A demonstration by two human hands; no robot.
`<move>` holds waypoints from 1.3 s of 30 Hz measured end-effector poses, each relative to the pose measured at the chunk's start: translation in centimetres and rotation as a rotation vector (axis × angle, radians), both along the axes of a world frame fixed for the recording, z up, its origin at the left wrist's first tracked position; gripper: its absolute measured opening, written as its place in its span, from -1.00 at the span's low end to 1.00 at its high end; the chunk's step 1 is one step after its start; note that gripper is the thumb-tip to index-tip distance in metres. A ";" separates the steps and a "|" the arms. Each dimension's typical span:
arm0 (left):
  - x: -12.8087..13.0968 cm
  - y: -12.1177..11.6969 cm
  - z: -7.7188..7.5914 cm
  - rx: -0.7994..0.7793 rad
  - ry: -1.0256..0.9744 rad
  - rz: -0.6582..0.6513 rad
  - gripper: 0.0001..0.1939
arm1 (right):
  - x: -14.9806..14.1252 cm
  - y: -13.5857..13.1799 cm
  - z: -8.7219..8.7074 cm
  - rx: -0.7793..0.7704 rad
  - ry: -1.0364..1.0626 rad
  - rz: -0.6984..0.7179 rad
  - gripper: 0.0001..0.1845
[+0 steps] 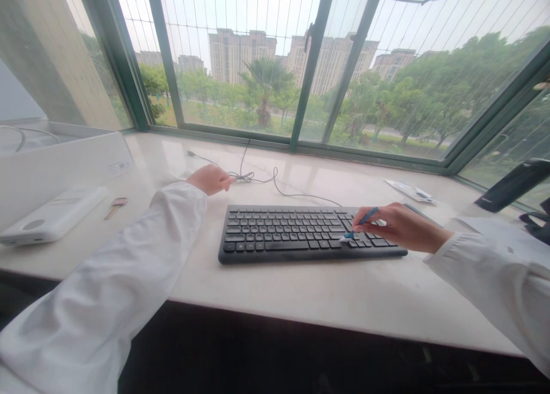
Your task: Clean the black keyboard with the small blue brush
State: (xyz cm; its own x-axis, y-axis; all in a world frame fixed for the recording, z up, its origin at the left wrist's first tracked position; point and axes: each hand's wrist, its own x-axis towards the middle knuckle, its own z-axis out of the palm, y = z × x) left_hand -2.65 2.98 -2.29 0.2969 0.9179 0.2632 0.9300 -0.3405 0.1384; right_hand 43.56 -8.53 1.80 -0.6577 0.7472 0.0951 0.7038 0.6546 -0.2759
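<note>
A black computer keyboard [307,233] lies on the white window sill [301,285]. My right hand [401,228] is over the keyboard's right half, pinching a slim blue-handled brush [365,219]. The brush's pale tip rests among the keys. My left hand [210,179] lies on the sill beyond the keyboard's left end, its fingers loosely together and nothing in them. Its fingertips are nearest a thin dark cable [253,177], which runs in a small tangle across the sill.
On the left stand a white box [55,170], a white power bank [51,215] and a small key [116,207]. A paper packet [412,190] lies beyond my right hand. A black object [513,185] leans at the far right. A green-framed window [301,67] borders the sill's far side.
</note>
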 end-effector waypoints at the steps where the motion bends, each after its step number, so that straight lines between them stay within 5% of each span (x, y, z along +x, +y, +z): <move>1: 0.0 0.0 0.0 0.002 0.002 -0.001 -0.53 | 0.2 0.1 0.0 0.004 -0.002 -0.002 -0.66; 39: -0.2 0.2 0.1 -0.055 0.009 0.014 -0.52 | 8.6 0.4 0.3 -0.041 -0.060 -0.154 -0.64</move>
